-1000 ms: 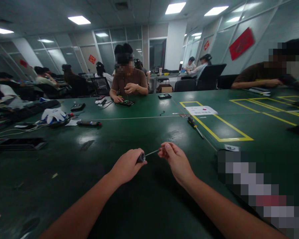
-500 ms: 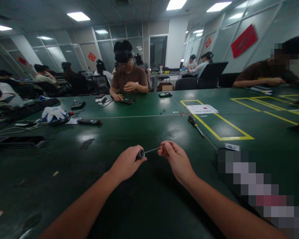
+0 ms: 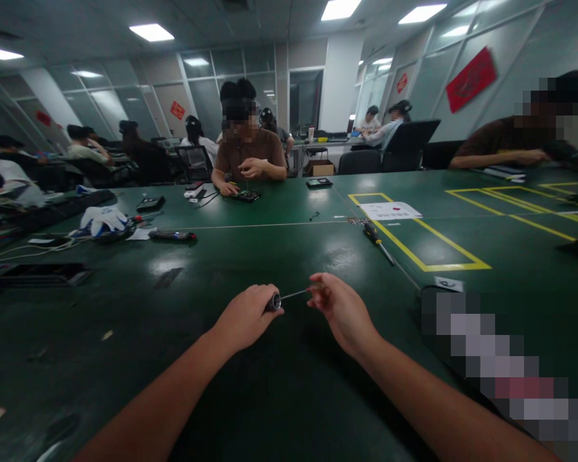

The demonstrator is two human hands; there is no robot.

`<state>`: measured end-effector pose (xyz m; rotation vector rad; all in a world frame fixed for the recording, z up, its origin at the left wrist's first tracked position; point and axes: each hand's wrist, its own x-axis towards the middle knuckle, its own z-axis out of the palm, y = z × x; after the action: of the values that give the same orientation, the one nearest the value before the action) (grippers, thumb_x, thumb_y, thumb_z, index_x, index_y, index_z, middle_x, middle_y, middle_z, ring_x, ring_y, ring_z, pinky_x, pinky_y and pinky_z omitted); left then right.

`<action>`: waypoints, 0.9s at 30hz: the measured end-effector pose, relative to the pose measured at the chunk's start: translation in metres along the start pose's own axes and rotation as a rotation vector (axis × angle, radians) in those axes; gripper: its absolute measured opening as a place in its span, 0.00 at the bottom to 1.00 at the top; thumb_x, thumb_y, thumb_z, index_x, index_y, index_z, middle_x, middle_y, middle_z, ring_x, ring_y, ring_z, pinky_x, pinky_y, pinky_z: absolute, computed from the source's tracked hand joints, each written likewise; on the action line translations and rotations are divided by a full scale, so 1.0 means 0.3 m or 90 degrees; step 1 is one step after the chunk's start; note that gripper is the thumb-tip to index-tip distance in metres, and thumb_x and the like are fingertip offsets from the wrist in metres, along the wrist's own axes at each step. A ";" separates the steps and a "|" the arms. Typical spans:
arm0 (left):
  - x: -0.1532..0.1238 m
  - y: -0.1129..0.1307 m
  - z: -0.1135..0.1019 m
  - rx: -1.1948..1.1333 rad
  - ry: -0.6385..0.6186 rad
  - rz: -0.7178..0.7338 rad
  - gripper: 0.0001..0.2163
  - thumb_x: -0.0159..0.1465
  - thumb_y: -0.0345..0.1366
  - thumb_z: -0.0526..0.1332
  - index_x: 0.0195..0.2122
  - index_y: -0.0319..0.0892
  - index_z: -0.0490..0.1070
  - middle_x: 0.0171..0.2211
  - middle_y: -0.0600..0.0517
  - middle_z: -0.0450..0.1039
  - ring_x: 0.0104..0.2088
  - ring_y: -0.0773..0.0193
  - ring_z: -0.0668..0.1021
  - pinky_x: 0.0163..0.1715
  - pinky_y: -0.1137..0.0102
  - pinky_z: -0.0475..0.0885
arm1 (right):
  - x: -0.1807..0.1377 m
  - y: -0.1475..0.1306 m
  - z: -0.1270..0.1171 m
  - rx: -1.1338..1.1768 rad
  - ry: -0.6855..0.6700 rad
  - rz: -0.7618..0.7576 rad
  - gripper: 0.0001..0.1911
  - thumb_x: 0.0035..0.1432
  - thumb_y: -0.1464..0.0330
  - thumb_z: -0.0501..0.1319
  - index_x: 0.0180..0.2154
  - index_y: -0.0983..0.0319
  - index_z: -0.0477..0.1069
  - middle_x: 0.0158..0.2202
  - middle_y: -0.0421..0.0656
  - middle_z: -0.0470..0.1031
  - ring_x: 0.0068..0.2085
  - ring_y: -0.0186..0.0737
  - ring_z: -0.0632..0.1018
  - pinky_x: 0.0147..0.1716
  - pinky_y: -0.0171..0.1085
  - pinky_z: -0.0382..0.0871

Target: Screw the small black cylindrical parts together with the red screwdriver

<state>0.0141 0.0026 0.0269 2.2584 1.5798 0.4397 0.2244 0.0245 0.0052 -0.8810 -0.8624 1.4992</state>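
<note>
My left hand (image 3: pixel 245 317) is closed in a fist around the dark handle of a small screwdriver (image 3: pixel 274 300), held above the green table (image 3: pixel 250 256). Its thin metal shaft points right toward my right hand (image 3: pixel 340 308). The fingers of my right hand are pinched together at the shaft's tip. Whether something tiny sits between those fingertips is too small to make out.
A yellow-handled screwdriver (image 3: pixel 376 241) lies near a yellow taped rectangle with a white sheet (image 3: pixel 389 211). A black pen-like tool (image 3: pixel 172 236), white gloves (image 3: pixel 103 220) and cables lie left. A person in brown (image 3: pixel 248 160) works opposite; another person (image 3: pixel 525 144) sits at right.
Both hands stay nearly where they were, shifting only slightly over the table. The screwdriver remains held between them.
</note>
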 end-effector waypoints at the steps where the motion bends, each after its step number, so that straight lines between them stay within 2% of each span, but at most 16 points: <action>1: 0.000 0.003 0.001 0.005 0.000 0.004 0.04 0.69 0.37 0.62 0.41 0.43 0.71 0.39 0.50 0.73 0.40 0.57 0.74 0.37 0.65 0.65 | 0.003 0.006 -0.001 0.010 0.009 0.004 0.15 0.57 0.55 0.70 0.35 0.60 0.78 0.29 0.40 0.75 0.29 0.36 0.73 0.35 0.39 0.72; 5: 0.003 0.011 0.008 0.030 -0.018 0.027 0.04 0.68 0.36 0.63 0.41 0.42 0.71 0.39 0.50 0.74 0.41 0.57 0.74 0.38 0.65 0.65 | 0.020 0.028 -0.012 0.019 0.005 -0.001 0.20 0.52 0.52 0.73 0.35 0.61 0.78 0.29 0.41 0.76 0.32 0.37 0.76 0.37 0.38 0.72; 7: 0.005 0.010 0.011 0.039 -0.031 0.042 0.04 0.68 0.36 0.64 0.41 0.42 0.71 0.40 0.50 0.74 0.41 0.57 0.74 0.39 0.65 0.66 | 0.031 0.030 -0.021 0.015 0.001 0.021 0.20 0.53 0.50 0.72 0.34 0.61 0.78 0.27 0.40 0.75 0.29 0.36 0.74 0.34 0.38 0.72; 11: 0.012 -0.006 0.006 0.074 -0.002 0.042 0.04 0.69 0.36 0.62 0.42 0.42 0.71 0.40 0.49 0.74 0.42 0.56 0.74 0.40 0.64 0.66 | 0.050 0.016 -0.040 0.049 0.028 0.074 0.18 0.57 0.52 0.70 0.29 0.61 0.75 0.21 0.36 0.68 0.24 0.33 0.68 0.31 0.39 0.72; 16: 0.015 -0.022 0.000 0.047 -0.015 -0.018 0.05 0.69 0.37 0.62 0.43 0.43 0.72 0.42 0.50 0.74 0.42 0.57 0.74 0.39 0.64 0.66 | 0.049 0.016 -0.040 0.009 0.028 -0.013 0.17 0.56 0.53 0.70 0.33 0.60 0.76 0.26 0.38 0.72 0.29 0.36 0.73 0.35 0.39 0.72; 22: 0.012 -0.018 0.010 0.051 -0.016 -0.017 0.05 0.69 0.38 0.63 0.43 0.43 0.72 0.41 0.50 0.74 0.42 0.58 0.74 0.39 0.64 0.66 | 0.034 0.030 -0.025 -0.086 0.015 -0.081 0.19 0.58 0.50 0.68 0.37 0.60 0.77 0.30 0.41 0.76 0.33 0.39 0.76 0.38 0.40 0.72; 27: 0.009 -0.016 0.013 0.043 -0.012 -0.016 0.05 0.68 0.38 0.63 0.43 0.44 0.72 0.41 0.51 0.74 0.41 0.57 0.74 0.38 0.65 0.65 | 0.023 0.024 -0.016 -0.110 -0.003 -0.108 0.19 0.59 0.50 0.67 0.38 0.59 0.77 0.32 0.41 0.77 0.34 0.39 0.77 0.39 0.42 0.73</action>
<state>0.0128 0.0063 0.0214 2.2819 1.6350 0.3620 0.2249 0.0309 -0.0038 -0.9061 -1.0550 1.2954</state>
